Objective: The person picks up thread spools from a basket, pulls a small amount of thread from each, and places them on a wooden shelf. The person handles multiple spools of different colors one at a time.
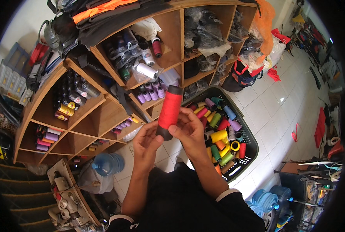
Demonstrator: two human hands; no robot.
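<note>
— Standing over everything is the wooden cubby shelf (102, 112), its compartments stuffed with thread cones, bagged cloth and folded fabric. See where the work is?

— In front of it, above the white tiled floor (269, 112). Just to the right sits a dark laundry basket (247, 154) heaped with thread cones (219, 136) in yellow, green, pink, blue and orange. A blue water bottle (107, 163) lies lower left, well apart from the hands.

— And the thing in hand?

— A tall red thread spool (170, 110) on a dark core, held upright between the shelf and the basket, clear of both. The left hand (146, 141) cups its dark base from below, fingers curled round it. The right hand (188, 129) is closed against the lower side, thumb and fingertips pinching at the thread — perhaps a loose end, though that is too small to tell.

— So which step is this?

— I'd judge it an inspecting or sorting step: the spool looks lifted out of the heap and is being checked before it goes anywhere.

— What would the next move call for?

— Picking a cubby with matching cones, probably, and keeping the base supported so the spool stays upright on the way.
</note>
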